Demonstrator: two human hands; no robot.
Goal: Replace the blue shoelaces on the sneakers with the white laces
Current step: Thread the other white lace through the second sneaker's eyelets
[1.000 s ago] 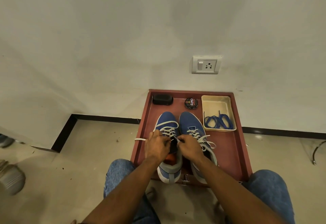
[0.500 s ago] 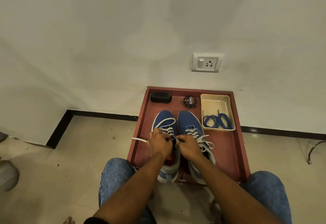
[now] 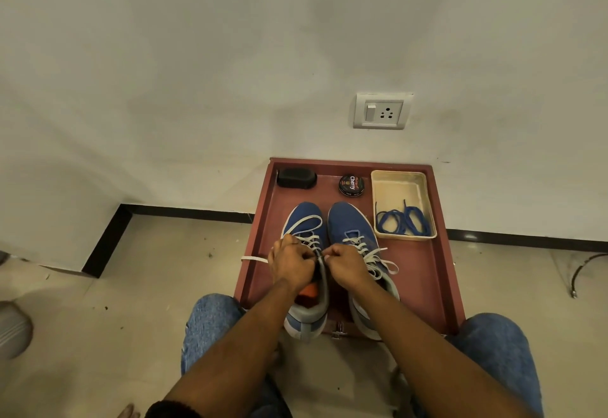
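pinching the white lace (image 3: 307, 239) at the left sneaker (image 3: 304, 220) top eyelets, left hand (image 3: 291, 264) and right hand (image 3: 345, 268) fingers have drawn closer together; lacing looks nearly finished, blue laces (image 3: 403, 222) discarded in the beige tray (image 3: 399, 184)

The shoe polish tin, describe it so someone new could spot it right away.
Find the red tray on the floor against the wall. Along its far edge, the shoe polish tin sits between a black brush and a cream bin. It is the only round thing, black, lettered "Cherry".
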